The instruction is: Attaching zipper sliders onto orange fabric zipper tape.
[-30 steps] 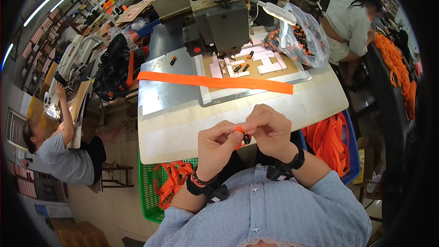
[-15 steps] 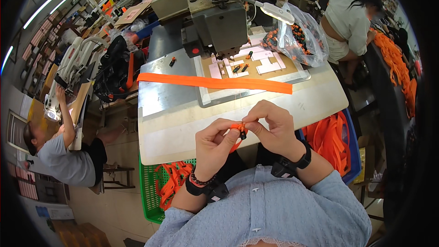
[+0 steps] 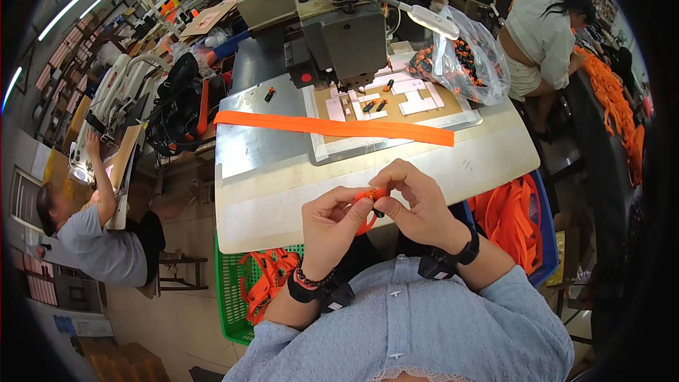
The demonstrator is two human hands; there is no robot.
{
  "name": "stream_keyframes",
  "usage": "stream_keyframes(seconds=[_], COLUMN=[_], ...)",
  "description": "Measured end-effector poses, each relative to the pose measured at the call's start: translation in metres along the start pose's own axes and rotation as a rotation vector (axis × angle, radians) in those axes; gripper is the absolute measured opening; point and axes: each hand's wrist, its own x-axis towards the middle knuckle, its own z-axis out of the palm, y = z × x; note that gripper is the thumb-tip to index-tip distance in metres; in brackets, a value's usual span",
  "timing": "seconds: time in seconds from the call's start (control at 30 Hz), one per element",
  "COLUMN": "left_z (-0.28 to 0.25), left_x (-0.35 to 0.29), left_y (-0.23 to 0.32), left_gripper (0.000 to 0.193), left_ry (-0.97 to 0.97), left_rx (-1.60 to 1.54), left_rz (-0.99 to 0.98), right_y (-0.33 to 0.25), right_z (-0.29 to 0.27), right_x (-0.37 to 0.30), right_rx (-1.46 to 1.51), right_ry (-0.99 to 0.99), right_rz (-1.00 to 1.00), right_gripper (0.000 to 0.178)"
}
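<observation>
Just in front of the table's near edge, my left hand (image 3: 330, 225) pinches a short looped piece of orange webbing (image 3: 362, 223). A small black part (image 3: 378, 213) shows beneath the fingertips; its exact kind is partly hidden. My right hand (image 3: 419, 206) is closed on the upper end of the same piece, thumb and forefinger meeting my left fingertips. Beyond both hands, a long flat orange strap (image 3: 332, 126) lies crosswise on the table. Several small black-and-orange pieces (image 3: 368, 107) rest on the template plate (image 3: 325, 150) under the sewing machine head (image 3: 344, 42).
A clear plastic bag (image 3: 488, 74) of small orange-and-black parts sits at the table's (image 3: 283, 212) far right. Orange straps fill a green basket (image 3: 230, 297) at lower left and a blue bin (image 3: 548, 230) at right. Co-workers sit at left (image 3: 113, 247) and far right (image 3: 541, 42).
My right fingers have shifted over the orange piece, their tips curling downward. More of the orange loop shows below my left thumb. The long strap lies as before.
</observation>
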Motion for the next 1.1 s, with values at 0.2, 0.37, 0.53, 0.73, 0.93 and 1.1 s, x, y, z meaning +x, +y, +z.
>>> stream_keyframes(seconds=[0.2,0.37,0.53,0.73,0.93,1.1], left_z=[-0.009,-0.006,-0.007,-0.003,-0.003,-0.006], left_x=[-0.004,-0.002,-0.002,-0.001,-0.001,0.0], left_y=[-0.008,-0.005,-0.005,0.002,0.001,-0.001], left_gripper=[0.016,0.016,0.016,0.016,0.016,0.016], left_ry=[-0.002,-0.047,-0.09,-0.089,-0.073,-0.046], left_rx=[-0.053,-0.102,-0.082,-0.073,-0.068,-0.116], left_rz=[-0.076,-0.024,-0.01,-0.029,-0.065,-0.087], right_y=[-0.001,0.0,-0.001,0.0,-0.002,-0.003], right_z=[-0.002,-0.002,-0.003,-0.008,-0.011,-0.011], right_x=[0.002,-0.001,-0.002,-0.001,0.002,0.005], right_rx=[0.026,0.158,0.238,0.179,0.069,0.017], right_ry=[-0.059,-0.045,-0.016,-0.023,-0.051,-0.058], right_rz=[-0.001,0.033,0.062,0.03,-0.012,-0.005], right_gripper=[0.018,0.018,0.017,0.017,0.022,0.023])
